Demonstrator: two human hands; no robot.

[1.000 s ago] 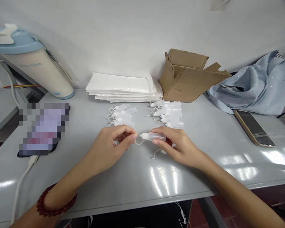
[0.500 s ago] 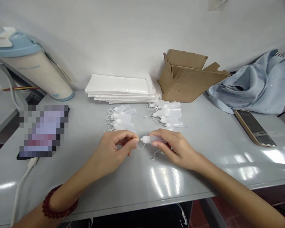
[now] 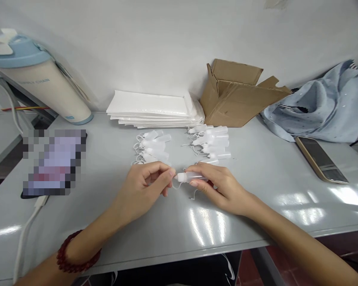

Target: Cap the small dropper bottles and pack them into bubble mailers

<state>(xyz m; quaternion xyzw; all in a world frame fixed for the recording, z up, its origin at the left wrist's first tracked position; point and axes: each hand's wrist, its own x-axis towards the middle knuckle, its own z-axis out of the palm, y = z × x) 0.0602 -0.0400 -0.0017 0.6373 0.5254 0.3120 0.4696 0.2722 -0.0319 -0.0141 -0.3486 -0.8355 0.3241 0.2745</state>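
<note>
My right hand is closed around the body of a small translucent dropper bottle, which lies sideways with its white tip toward the left. At that tip, the thumb and forefinger of my left hand are pinched together. A thin white tether curves below the bottle's neck to my left fingers; the small cap at its end is mostly hidden by them. Behind my hands lie two groups of similar bottles, a left group and a right group. Below my right fingers, another thin white tether pokes out on the table.
A stack of white padded envelopes and an open cardboard box stand against the wall. At left are a large bottle and a phone with a cable. On the right lie another phone and pale blue cloth.
The view has shifted slightly. My hands keep almost the same pose, with my left fingertips still at the bottle's tip and the right hand still around its body.
</note>
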